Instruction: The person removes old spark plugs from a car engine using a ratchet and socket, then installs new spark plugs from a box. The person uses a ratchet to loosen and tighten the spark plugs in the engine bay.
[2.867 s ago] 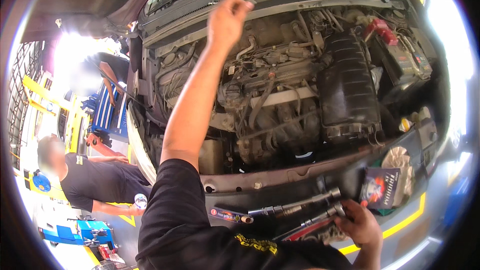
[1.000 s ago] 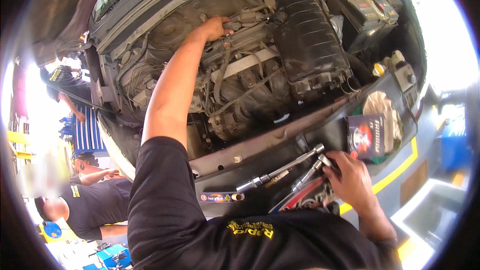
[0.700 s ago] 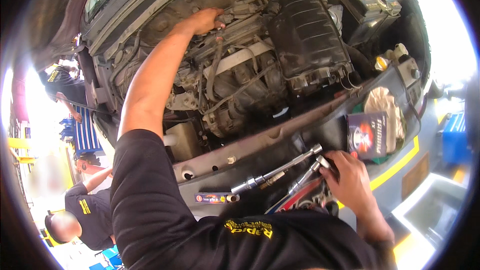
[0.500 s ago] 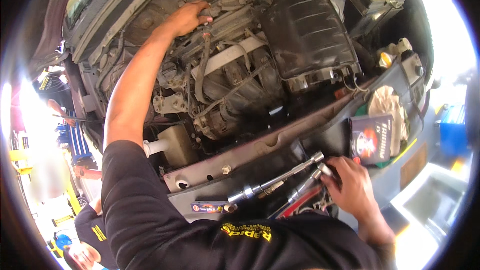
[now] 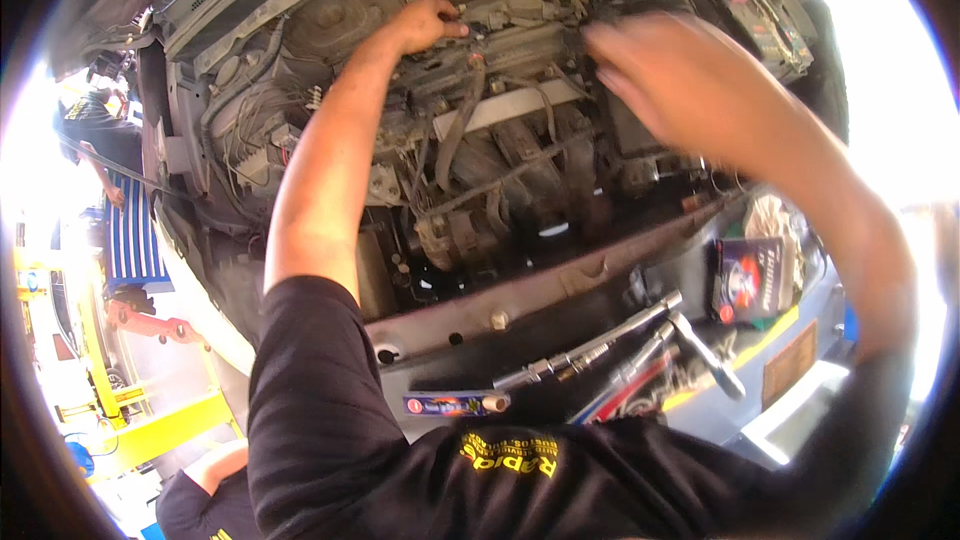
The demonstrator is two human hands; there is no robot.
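Observation:
At the back of the engine, my left hand bends its fingers down onto the top, next to a row of hoses and connectors. What the fingers grip is hidden under them. Blurred by motion, my right hand is over the black ribbed air filter box; whether it holds anything cannot be made out. Along the front of the car lie a long chrome socket extension and a ratchet. A small narrow carton with a cylindrical end piece sits left of them.
A dark printed box stands at the right beside a crumpled beige cloth. The battery is at the far right of the engine bay. At the lower left is a co-worker's dark sleeve; yellow stands are behind.
My right hand has left the tools at the front and swung up over the air filter box. The ratchet handle now lies uncovered. My left hand stays at the engine's back; the view has shifted.

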